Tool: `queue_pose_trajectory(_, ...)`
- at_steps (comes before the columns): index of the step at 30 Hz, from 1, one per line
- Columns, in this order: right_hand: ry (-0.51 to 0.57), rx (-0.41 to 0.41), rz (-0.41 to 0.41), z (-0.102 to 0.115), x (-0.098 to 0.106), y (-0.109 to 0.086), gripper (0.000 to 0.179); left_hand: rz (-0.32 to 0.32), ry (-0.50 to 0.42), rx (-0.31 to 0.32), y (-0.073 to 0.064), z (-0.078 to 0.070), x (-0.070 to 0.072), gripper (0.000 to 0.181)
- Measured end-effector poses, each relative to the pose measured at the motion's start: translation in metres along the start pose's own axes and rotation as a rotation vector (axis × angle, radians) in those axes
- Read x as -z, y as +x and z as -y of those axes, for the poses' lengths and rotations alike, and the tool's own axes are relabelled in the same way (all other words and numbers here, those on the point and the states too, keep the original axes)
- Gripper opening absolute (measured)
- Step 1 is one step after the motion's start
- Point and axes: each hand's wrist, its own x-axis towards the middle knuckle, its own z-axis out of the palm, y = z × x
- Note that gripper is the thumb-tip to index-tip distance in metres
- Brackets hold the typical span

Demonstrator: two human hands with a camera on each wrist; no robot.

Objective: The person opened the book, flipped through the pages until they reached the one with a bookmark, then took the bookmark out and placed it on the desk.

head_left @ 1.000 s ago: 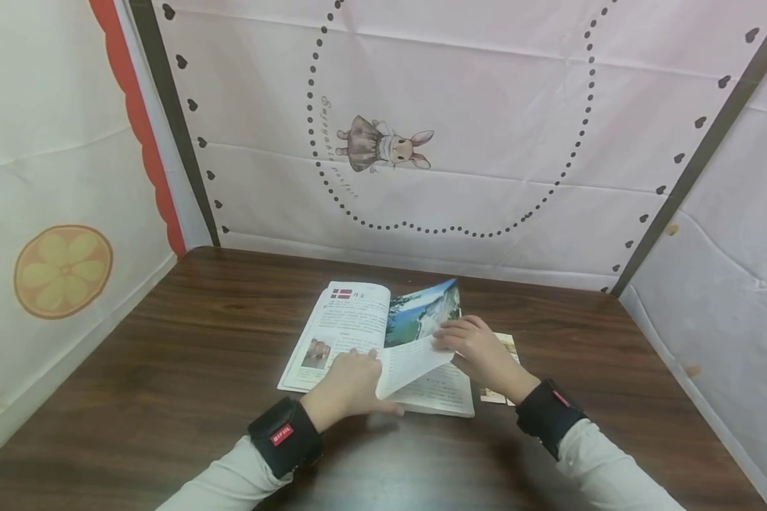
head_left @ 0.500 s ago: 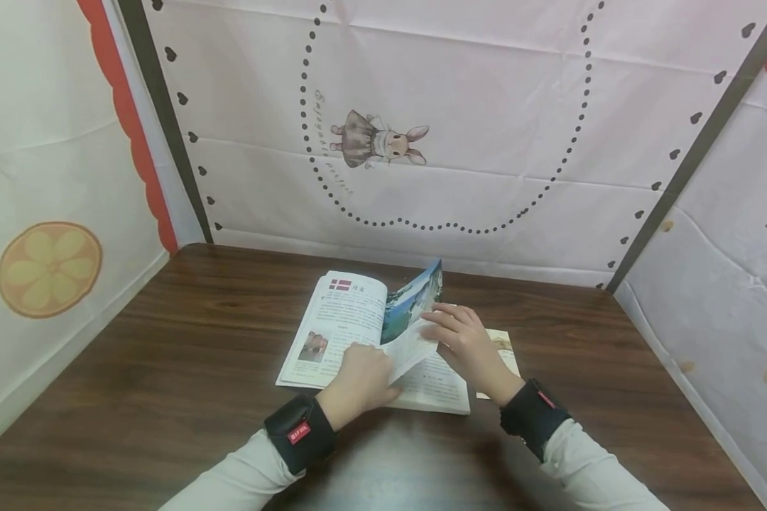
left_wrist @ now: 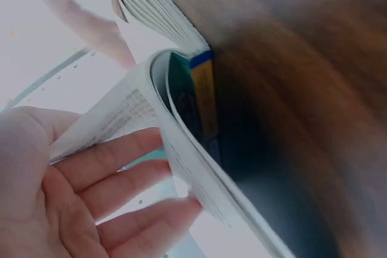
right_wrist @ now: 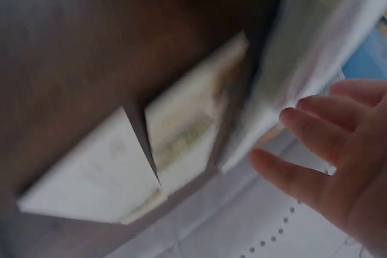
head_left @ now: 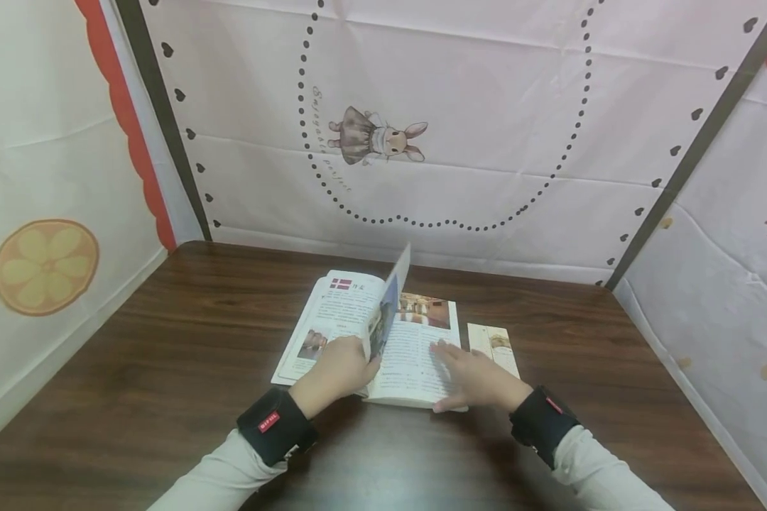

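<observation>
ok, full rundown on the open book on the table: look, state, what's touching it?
The open paperback book lies flat on the dark brown wooden table, printed pages up: text, small photos, a red flag with a white cross at the left page's top. One leaf stands near upright at the spine, mid-turn. The left hand holds that leaf's lower edge; the right hand rests flat on the right page. A small printed card lies just right of it.

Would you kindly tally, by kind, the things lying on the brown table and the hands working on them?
Open book: 1
Small card or slip right of the book: 1
Hands: 2, the left hand holding the raised page, the right hand flat on the right-hand page
Total: 4
</observation>
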Motion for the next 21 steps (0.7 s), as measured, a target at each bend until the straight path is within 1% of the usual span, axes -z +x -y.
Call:
queue_pose_trajectory(1, 0.002, -0.008, 0.043, 0.000, -0.002, -0.001, 0.096, 0.003, -0.059, 0.040, 0.000, 0.002, 0.001, 0.031)
queue_pose_trajectory(2, 0.002, -0.009, 0.065, 0.001, -0.004, -0.001, 0.096, -0.004, -0.112, 0.076, 0.001, 0.006, 0.003, 0.034)
queue_pose_trajectory(4, -0.001, -0.014, 0.078, 0.002, -0.006, 0.000, 0.095, -0.036, -0.230, 0.146, 0.004, 0.013, 0.005, 0.038)
queue_pose_trajectory(5, 0.001, -0.022, 0.081, 0.002, -0.007, 0.000, 0.095, -0.069, -0.278, 0.162, 0.006, 0.018, 0.007, 0.037)
queue_pose_trajectory(6, -0.004, -0.024, 0.082, 0.003, -0.008, 0.001, 0.094, -0.110, -0.305, 0.176, 0.007, 0.024, 0.009, 0.033)
queue_pose_trajectory(9, 0.002, -0.030, 0.090, 0.004, -0.009, 0.003, 0.093, -0.231, -0.329, 0.190, 0.007, 0.040, 0.016, 0.023)
queue_pose_trajectory(10, 0.004, -0.033, 0.094, 0.004, -0.009, 0.003, 0.092, -0.274, -0.300, 0.179, 0.006, 0.044, 0.017, 0.019)
queue_pose_trajectory(12, 0.002, -0.035, 0.104, 0.005, -0.009, 0.004, 0.092, -0.312, -0.242, 0.152, 0.004, 0.051, 0.018, 0.021)
queue_pose_trajectory(13, 0.005, -0.036, 0.107, 0.004, -0.009, 0.005, 0.091, -0.319, -0.207, 0.132, 0.002, 0.053, 0.017, 0.031)
queue_pose_trajectory(15, 0.002, -0.036, 0.115, 0.004, -0.009, 0.005, 0.091, -0.319, -0.142, 0.111, 0.000, 0.054, 0.015, 0.061)
queue_pose_trajectory(16, 0.004, -0.036, 0.120, 0.004, -0.008, 0.006, 0.091, -0.317, -0.104, 0.092, -0.001, 0.053, 0.013, 0.074)
queue_pose_trajectory(17, 0.005, -0.036, 0.126, 0.003, -0.008, 0.006, 0.090, -0.302, -0.065, 0.069, -0.001, 0.052, 0.012, 0.084)
queue_pose_trajectory(18, 0.008, -0.032, 0.130, 0.003, -0.008, 0.006, 0.090, -0.290, 0.004, 0.030, -0.001, 0.050, 0.011, 0.089)
queue_pose_trajectory(19, 0.009, -0.029, 0.135, 0.002, -0.008, 0.007, 0.089, -0.280, 0.063, -0.023, -0.002, 0.047, 0.010, 0.091)
queue_pose_trajectory(20, 0.010, -0.025, 0.140, 0.001, -0.007, 0.007, 0.089, -0.251, 0.124, -0.081, -0.002, 0.044, 0.010, 0.090)
queue_pose_trajectory(21, 0.014, -0.021, 0.144, 0.001, -0.007, 0.008, 0.088, -0.214, 0.195, -0.153, -0.003, 0.039, 0.009, 0.085)
